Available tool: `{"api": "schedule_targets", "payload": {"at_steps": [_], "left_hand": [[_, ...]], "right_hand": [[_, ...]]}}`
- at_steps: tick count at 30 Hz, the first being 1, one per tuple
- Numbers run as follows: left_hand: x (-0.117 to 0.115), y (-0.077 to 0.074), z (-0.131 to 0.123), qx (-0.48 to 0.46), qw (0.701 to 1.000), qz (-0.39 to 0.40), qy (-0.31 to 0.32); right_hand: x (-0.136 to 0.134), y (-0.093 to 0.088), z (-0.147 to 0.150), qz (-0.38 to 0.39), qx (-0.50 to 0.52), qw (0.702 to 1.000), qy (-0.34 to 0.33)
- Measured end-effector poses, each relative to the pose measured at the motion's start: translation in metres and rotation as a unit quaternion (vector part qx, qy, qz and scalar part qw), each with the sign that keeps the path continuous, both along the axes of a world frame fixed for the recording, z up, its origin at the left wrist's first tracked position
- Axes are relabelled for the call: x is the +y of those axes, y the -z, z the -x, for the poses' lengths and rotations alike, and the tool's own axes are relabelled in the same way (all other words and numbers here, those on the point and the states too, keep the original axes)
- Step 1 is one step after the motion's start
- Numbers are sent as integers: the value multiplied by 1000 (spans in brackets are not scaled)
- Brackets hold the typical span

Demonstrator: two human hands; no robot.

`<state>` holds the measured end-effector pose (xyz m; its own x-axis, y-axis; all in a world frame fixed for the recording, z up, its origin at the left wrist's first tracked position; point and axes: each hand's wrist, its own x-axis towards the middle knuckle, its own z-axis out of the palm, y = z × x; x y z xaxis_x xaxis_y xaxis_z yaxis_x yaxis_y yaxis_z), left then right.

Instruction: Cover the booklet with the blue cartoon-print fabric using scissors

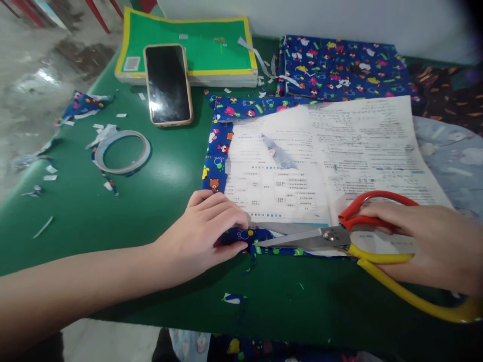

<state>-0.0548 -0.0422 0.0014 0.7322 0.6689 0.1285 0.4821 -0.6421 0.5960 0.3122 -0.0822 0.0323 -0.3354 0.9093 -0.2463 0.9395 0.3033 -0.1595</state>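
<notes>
In the head view, the left hand is pinching the patterned cover at the near left corner of the open book on the green table, thumb and forefinger standing slightly apart around the fold. At right, the right hand is gripping the scissors, its fingers curling about the handles. The blades are pointing left along the near edge, their tips lying just beside the left thumb, so a slip could be nicking skin. Bunching folds or lifting pages could be steering the blades into paper.
</notes>
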Motion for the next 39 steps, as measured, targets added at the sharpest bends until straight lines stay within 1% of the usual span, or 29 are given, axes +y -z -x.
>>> {"api": "schedule_targets", "payload": {"at_steps": [6,12,20,25,31,35,39], "left_hand": [[1,-1,0,29,999,15,-9],[2,0,0,18,1000,-3,9],[1,-1,0,21,1000,-15,-6],[1,-1,1,22,999,-28,-12],[1,0,2,18,999,-25,-8],[2,1,2,16,999,-31,-9],[3,1,2,16,999,-37,-10]], "right_hand": [[1,-2,3,32,-12,999,-23],[1,-5,5,28,-18,999,-28],[0,-8,10,39,-31,998,-33],[0,-8,12,61,-23,997,-30],[-2,-5,11,46,-26,998,-38],[-2,-6,12,57,-23,998,-26],[-1,-6,12,59,-13,997,-39]]}}
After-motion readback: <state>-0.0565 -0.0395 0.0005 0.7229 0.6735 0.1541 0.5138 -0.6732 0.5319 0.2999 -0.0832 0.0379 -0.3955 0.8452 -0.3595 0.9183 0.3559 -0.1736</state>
